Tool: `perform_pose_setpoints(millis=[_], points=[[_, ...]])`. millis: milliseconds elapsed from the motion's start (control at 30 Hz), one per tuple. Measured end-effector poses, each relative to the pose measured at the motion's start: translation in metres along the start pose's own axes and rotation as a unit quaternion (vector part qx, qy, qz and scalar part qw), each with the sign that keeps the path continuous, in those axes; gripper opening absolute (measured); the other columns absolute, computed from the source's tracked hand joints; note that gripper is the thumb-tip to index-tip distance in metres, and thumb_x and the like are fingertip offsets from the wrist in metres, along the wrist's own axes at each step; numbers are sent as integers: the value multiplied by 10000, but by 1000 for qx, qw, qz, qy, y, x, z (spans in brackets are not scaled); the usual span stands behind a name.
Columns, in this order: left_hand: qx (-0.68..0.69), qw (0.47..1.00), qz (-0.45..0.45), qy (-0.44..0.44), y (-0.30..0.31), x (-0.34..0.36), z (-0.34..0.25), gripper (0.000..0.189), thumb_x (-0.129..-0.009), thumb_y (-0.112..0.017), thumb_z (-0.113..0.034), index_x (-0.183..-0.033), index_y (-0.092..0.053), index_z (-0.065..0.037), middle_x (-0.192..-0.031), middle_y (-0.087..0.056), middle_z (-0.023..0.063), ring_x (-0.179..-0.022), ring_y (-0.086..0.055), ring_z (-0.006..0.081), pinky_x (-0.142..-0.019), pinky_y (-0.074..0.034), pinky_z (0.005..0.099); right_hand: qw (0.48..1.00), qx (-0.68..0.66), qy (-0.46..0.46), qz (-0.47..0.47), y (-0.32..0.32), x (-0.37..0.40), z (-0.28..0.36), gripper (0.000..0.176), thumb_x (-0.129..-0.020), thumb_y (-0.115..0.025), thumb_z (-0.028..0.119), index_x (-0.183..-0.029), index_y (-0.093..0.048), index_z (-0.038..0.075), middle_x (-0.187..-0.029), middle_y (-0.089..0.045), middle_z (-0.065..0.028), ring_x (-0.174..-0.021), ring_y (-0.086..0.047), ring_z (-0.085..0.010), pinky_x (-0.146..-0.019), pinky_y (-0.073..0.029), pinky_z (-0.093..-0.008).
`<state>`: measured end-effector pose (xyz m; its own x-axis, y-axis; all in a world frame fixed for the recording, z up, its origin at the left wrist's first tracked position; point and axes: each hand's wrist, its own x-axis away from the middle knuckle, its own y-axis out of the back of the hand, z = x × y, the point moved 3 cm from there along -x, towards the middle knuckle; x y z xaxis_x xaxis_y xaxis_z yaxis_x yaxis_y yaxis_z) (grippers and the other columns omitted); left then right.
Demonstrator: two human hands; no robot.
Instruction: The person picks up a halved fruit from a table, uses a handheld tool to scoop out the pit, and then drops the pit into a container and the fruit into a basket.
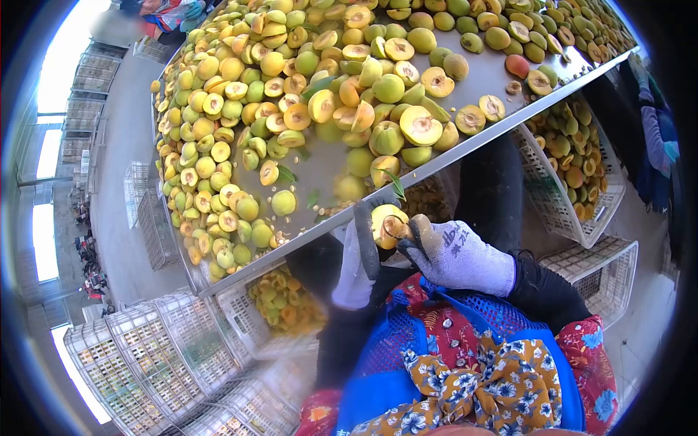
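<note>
My left hand, in a white and dark grey glove, holds a cut yellow fruit half just off the table's metal edge. Its cut face is turned up, with a dark ring or pit at the centre. My right hand, in a similar glove with writing on its back, is closed at the fruit's right side, thumb and fingers pressed together there. Whether a small tool is between them cannot be made out. Whole and halved yellow-green fruits are heaped on the metal table beyond my hands.
A crate of fruit halves leans at the right, above an emptier crate. Stacked white crates stand lower left, near more fruit halves below the table. Co-workers appear at the top left and right edge.
</note>
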<state>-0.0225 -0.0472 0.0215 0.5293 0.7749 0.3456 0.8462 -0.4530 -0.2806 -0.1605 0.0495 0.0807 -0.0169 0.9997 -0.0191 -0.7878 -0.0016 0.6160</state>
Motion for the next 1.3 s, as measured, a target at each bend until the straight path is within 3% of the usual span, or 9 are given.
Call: perform_pose_setpoints(millis=[200, 333, 467, 600, 700, 833, 967, 1133, 1300], points=[[-113, 989, -59, -68, -7, 14, -7, 472, -1055, -381, -386, -999, -648, -2, -892, -660, 86, -767, -639, 162, -701, -526, 286, 997, -16, -31, 71, -10, 3, -3, 281, -954, -559, 229, -986, -459, -32, -654, -569, -217, -567, -588, -403, -485, -448, -459], [-219, 966, -90, -107, -18, 18, -15, 484, -1063, -355, -349, -977, -650, 25, -874, -663, 97, -768, -639, 179, -720, -517, 301, 970, -201, -94, 99, -21, 7, -15, 368, -974, -541, 346, -977, -507, -20, -654, -584, -133, -571, -624, -255, -478, -471, -369], [-285, 934, -41, -212, -23, 15, -13, 459, -1042, -393, -344, -938, -648, 24, -819, -679, 93, -720, -642, 166, -678, -519, 278, 642, -657, -289, 271, -16, 10, -17, 418, -999, -489, 456, -961, -563, 46, -597, -478, 1, -437, -456, -89, -379, -369, -229], [-53, 989, 100, -94, -21, 7, -6, 541, -1029, -374, -440, -956, -645, 23, -834, -670, 87, -729, -636, 166, -688, -521, 297, 243, -875, -274, 317, -39, 23, -20, 402, -1005, -482, 437, -990, -572, 45, -553, -440, 5, -357, -378, -60, -313, -303, -188], [-235, 953, 76, -177, -33, 8, -24, 488, -992, -477, -449, -1016, -619, 17, -868, -660, 72, -737, -638, 158, -683, -528, 295, 200, -898, -268, 285, -40, 20, -21, 405, -1013, -468, 419, -992, -571, 28, -558, -469, -13, -365, -406, -66, -318, -324, -198], [-470, 824, -62, -310, 7, 7, 9, 506, -879, -693, -298, -1227, -527, 30, -1037, -647, 128, -935, -649, 277, -802, -528, 368, 523, -787, -273, 179, -25, 19, -13, 411, -1020, -455, 405, -943, -540, 11, -556, -457, -27, -339, -396, -80, -297, -305, -203], [-672, 687, -141, -238, 91, 53, -12, 494, -844, -685, -147, -1282, -533, 21, -1106, -631, 192, -968, -646, 330, -834, -530, 398, 545, -760, -314, 163, -27, 22, -31, 374, -1007, -507, 379, -1040, -586, 15, -583, -505, -40, -356, -432, -98, -313, -332, -220], [-777, 513, -334, 146, 153, 86, -71, 552, -967, -479, -439, -1326, -511, -21, -1229, -569, 301, -1148, -569, 400, -904, -479, 463, 456, -802, -347, 167, -50, 25, -60, 320, -1008, -510, 347, -1275, -505, 171, -641, -541, -23, -413, -475, -80, -347, -364, -200], [-768, 583, -264, -29, 160, -26, -78, 541, -889, -602, -448, -1217, -564, -19, -1110, -626, 249, -1010, -621, 400, -865, -497, 475, 587, -702, -369, 164, -49, 21, -60, 308, -1007, -517, 337, -1202, -545, 100, -660, -564, -20, -458, -498, -74, -375, -367, -203]])
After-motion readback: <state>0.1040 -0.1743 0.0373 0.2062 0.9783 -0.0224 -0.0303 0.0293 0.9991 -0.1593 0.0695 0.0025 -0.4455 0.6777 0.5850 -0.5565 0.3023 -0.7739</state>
